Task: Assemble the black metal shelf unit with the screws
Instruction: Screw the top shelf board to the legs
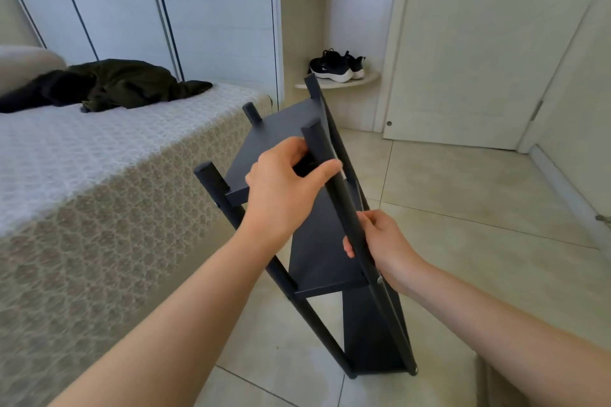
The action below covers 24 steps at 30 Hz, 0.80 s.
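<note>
On corner shelf (334, 84) by door: black sneakers (332, 67). Shelf unit (317, 254) – matte black, tilted on tile floor (463, 208) beside bed (99, 175); L hand (284, 188) + R hand (385, 246) both wrapped round one post (334, 190).

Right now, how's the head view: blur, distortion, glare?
Head view: wide-angle bowing bends the wardrobe and door edges; light is even, no glare on the black shelf unit; left hand and right hand, both gripping its posts, look slightly soft.
</note>
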Available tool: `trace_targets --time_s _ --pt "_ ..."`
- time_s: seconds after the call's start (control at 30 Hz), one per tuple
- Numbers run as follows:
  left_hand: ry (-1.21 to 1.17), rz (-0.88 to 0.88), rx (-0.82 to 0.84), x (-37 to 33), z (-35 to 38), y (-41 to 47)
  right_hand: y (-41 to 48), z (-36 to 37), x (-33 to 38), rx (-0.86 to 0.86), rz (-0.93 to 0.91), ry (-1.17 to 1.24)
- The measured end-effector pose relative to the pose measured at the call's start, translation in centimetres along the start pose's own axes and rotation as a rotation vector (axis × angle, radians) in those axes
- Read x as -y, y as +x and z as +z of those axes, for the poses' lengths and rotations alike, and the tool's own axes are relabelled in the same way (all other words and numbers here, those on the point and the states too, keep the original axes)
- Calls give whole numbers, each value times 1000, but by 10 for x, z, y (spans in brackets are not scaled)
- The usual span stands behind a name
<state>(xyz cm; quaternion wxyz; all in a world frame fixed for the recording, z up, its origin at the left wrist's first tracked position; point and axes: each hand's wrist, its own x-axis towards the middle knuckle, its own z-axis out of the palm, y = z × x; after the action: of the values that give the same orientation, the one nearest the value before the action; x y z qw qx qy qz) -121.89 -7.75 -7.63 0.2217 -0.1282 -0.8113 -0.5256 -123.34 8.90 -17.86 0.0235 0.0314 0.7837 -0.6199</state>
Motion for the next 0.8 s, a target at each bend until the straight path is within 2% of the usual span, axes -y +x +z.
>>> trace_targets --time_s 0.3,0.5,0.67,0.8 --pt "-228 -8 -30 33 0 1 10 -2 -4 10 -53 -123" --pt "-349 -166 -79 55 3 -23 15 -9 -18 27 -38 -164" --pt "-404 -383 -111 94 1 -63 10 -4 -39 85 1 -216" --pt "-424 -482 -100 125 0 -94 2 4 -59 120 52 -293"
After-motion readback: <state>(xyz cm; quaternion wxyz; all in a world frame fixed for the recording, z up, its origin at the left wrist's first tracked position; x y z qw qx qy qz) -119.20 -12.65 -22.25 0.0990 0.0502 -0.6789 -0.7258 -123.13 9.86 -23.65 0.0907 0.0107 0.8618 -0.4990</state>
